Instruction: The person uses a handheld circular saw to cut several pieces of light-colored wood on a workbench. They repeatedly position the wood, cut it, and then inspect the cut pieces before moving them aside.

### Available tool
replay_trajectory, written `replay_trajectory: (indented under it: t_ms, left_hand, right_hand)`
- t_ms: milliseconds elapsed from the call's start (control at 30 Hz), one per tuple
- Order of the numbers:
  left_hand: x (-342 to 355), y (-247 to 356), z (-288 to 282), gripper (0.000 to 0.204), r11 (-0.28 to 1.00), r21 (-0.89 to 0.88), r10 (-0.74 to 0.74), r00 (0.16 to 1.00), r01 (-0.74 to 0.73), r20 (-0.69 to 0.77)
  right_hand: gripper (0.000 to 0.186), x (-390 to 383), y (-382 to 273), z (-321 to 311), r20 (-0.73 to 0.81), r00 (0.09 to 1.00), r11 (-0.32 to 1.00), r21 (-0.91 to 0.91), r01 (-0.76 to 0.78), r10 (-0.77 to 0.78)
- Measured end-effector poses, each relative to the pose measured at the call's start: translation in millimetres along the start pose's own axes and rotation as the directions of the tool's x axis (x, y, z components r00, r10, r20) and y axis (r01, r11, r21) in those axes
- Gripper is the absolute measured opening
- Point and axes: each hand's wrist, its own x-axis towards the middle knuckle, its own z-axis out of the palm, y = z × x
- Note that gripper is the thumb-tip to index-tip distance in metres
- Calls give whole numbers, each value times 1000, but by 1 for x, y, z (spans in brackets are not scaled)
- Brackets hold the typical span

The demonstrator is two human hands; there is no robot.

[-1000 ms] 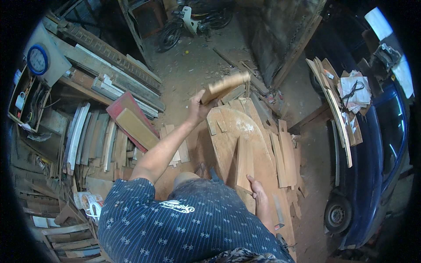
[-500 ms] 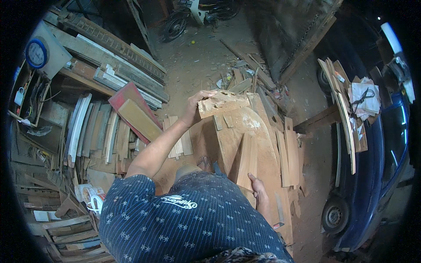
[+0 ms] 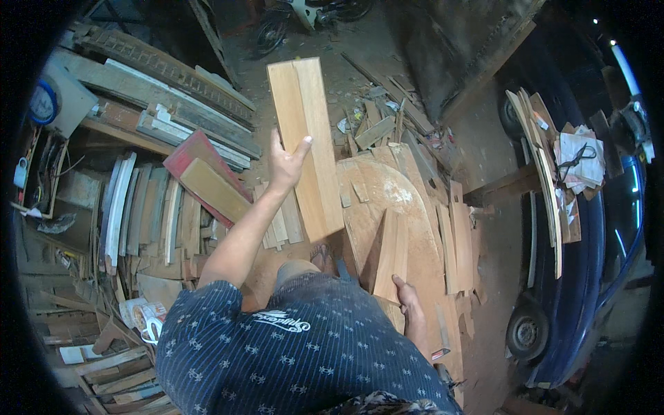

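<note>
My left hand (image 3: pixel 287 164) is closed on the left edge of a long wooden board (image 3: pixel 308 131), raised above the near-left side of the workbench (image 3: pixel 415 169). Its broad, smooth face shows two strips differing slightly in tone, and my thumb lies across it. At the bench's near side, my right hand (image 3: pixel 411 304) grips the lower end of a second wooden board (image 3: pixel 391 252), thumb on top and some fingers hidden. That board slants up over the dusty bench top. Just beyond my right hand lies a flat hand tool (image 3: pixel 442 333) with a reddish end.
Loose planks (image 3: pixel 454 242) lie along the bench's right side. Stacked timber (image 3: pixel 149 207) and a red panel (image 3: pixel 207 169) fill the left. Wood scraps (image 3: pixel 387 117) litter the floor beyond the bench. A blue car (image 3: pixel 574 304) stands at the right, near leaning boards (image 3: pixel 543 173).
My left hand has turned the board it holds: a rough, pale edge faced up before, and now the broad smooth face shows, its length pointing away. My right hand has barely moved.
</note>
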Motion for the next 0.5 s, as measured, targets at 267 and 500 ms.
replay_trajectory:
  t_ms: [267,500]
  left_hand:
    - [138,-78,112,93,953,259,-182,980,157,76]
    - [124,-45,208,98,966,2,-207,765,260,609]
  right_hand:
    - [69,20,10,30,-137,987,992,-108,65,-80]
    - [65,-16,-20,49,-128,987,991,79,110,-99]
